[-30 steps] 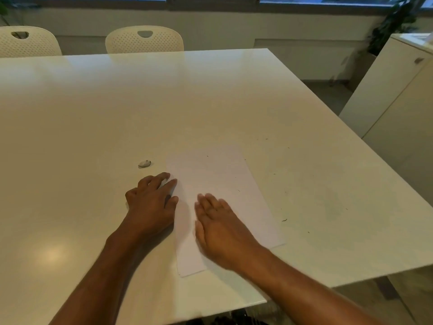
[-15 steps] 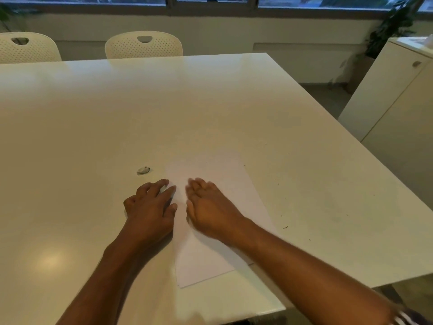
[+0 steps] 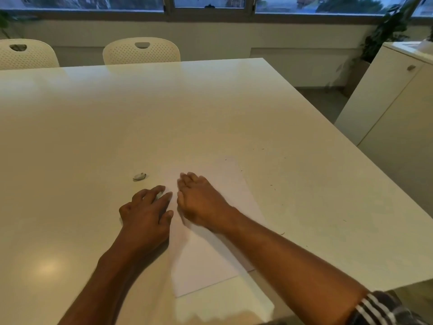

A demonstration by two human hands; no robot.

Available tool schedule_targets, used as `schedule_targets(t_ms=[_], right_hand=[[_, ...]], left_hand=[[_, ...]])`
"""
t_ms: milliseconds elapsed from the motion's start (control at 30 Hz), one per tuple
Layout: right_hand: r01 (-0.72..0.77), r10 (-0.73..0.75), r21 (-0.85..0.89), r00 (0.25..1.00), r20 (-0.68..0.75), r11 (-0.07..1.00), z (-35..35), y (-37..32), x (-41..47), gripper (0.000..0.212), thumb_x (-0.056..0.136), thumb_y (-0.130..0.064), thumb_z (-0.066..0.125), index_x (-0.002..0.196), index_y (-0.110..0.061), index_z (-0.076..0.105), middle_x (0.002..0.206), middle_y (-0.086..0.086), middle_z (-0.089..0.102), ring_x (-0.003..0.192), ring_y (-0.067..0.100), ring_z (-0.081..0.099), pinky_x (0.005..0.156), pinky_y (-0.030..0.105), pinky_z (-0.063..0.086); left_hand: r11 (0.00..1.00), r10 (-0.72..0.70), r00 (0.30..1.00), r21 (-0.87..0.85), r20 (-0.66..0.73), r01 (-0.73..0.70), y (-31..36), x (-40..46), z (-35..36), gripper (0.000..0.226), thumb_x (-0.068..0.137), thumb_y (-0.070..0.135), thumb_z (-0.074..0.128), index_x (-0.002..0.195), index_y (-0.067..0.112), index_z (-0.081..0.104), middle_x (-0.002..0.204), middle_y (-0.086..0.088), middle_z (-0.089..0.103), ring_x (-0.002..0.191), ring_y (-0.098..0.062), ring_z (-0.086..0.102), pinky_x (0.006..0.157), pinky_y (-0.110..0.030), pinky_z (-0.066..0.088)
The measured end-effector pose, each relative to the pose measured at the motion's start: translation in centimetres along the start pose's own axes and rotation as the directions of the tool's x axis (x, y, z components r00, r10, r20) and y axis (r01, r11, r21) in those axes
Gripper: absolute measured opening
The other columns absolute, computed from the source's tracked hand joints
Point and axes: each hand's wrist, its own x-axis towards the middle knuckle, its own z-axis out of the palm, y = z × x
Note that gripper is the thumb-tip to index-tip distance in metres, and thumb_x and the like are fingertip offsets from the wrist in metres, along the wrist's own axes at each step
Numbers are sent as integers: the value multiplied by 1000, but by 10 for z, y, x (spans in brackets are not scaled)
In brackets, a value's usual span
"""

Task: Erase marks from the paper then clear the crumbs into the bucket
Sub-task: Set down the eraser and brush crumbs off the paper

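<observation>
A white sheet of paper (image 3: pixel 218 261) lies on the cream table (image 3: pixel 164 118) near its front edge. My left hand (image 3: pixel 146 214) rests flat at the sheet's left edge, fingers spread, pinning it. My right hand (image 3: pixel 201 200) lies flat on the upper part of the paper, fingers together and pointing away, holding nothing. A small white eraser (image 3: pixel 139 176) sits on the table just left of the paper, beyond my left hand. Tiny dark crumbs (image 3: pixel 271 185) are scattered on the table to the right of the sheet. No bucket is in view.
Two cream perforated chairs (image 3: pixel 141 51) stand at the table's far side. A white cabinet (image 3: pixel 393 109) is close to the table's right edge, with a plant (image 3: pixel 384 31) behind it. The table's right corner (image 3: pixel 398 273) lies near my right forearm.
My right hand has slid up and leftward across the paper, ending beside my left hand. The left hand has stayed in place.
</observation>
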Motion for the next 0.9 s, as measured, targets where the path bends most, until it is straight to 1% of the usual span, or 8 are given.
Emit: schedule_targets(t_ms=[67,167,267,367,467,700,800,900], right_hand=[[-59,58,18,998,7,998,1,17,7,50,102,-23,27,147,0,29,157,16,22,145,30,19,118,45,16],[-270,269,-29,962,-36,962,-7,68,2,37,82,-4,46,112,11,61,133,35,48,126,49,42,102,56,35],[-591,589,-21,807,-46,807,-24,107,-21,43,91,-14,41,129,4,53,144,24,41,133,37,35,109,48,29],[-330,328,12,931,-159,944,-8,64,-29,45,89,-7,41,128,13,50,138,36,42,127,48,42,106,55,33],[-128,128,88,992,3,988,0,9,-44,53,101,-22,21,148,3,21,158,18,17,146,31,14,119,43,9],[-574,574,8,819,1,819,-23,99,-61,54,101,-21,29,149,3,22,158,18,16,146,28,14,119,40,6],[-421,437,198,899,-43,885,-25,61,-77,53,101,-25,19,146,0,33,154,15,30,142,24,26,118,36,12],[-324,343,165,933,-107,932,-7,25,-89,69,93,-31,5,138,0,46,148,16,42,138,27,36,117,38,20]], left_hand=[[1000,-3,1000,9,7,3,0,0,-1,63,86,49,32,146,36,45,158,9,33,145,-23,23,106,-50,25],[1000,-11,1000,21,20,11,-1,0,-1,63,87,50,30,147,38,42,159,12,31,146,-21,21,107,-48,24],[1000,-17,1000,22,19,16,-1,-1,0,63,87,50,30,147,38,41,160,13,29,147,-20,20,107,-48,24],[1000,-22,1000,8,22,22,1,-1,-2,63,87,50,30,147,37,42,160,12,29,147,-20,19,108,-48,23],[1000,-27,999,7,30,27,4,-1,-4,64,87,50,31,148,36,42,160,11,31,147,-21,21,110,-50,23],[999,-48,998,7,42,47,9,-3,-9,63,87,50,30,149,38,40,160,13,28,148,-19,19,110,-48,22],[997,-72,995,-8,67,73,12,-2,-11,53,98,43,41,150,35,38,162,10,25,149,-21,16,112,-49,22],[985,-152,988,-80,39,154,23,-2,-14,51,99,29,53,149,27,42,160,0,31,147,-25,23,114,-47,25]])
